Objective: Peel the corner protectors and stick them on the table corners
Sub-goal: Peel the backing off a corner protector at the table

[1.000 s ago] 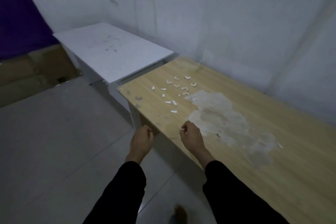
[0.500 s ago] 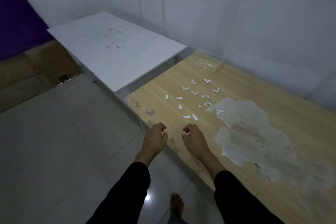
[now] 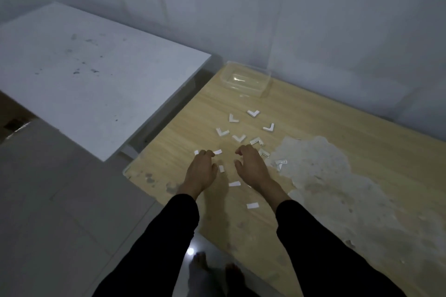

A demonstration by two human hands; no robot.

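Left hand and right hand hover over the table, fingers loosely curled, nothing held that I can see. It's too dim to say if the left touches a strip. Protectors lie scattered just beyond, twelve to one o'clock. Tub at twelve by the wall, white table at ten, worn patch at three.

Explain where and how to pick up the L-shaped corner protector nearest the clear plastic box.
Pinch one arm of the L-shaped corner protector across its narrow width, coming down from above, probably with the nearer right hand. It lies flat on the wooden table, with both arms exposed.
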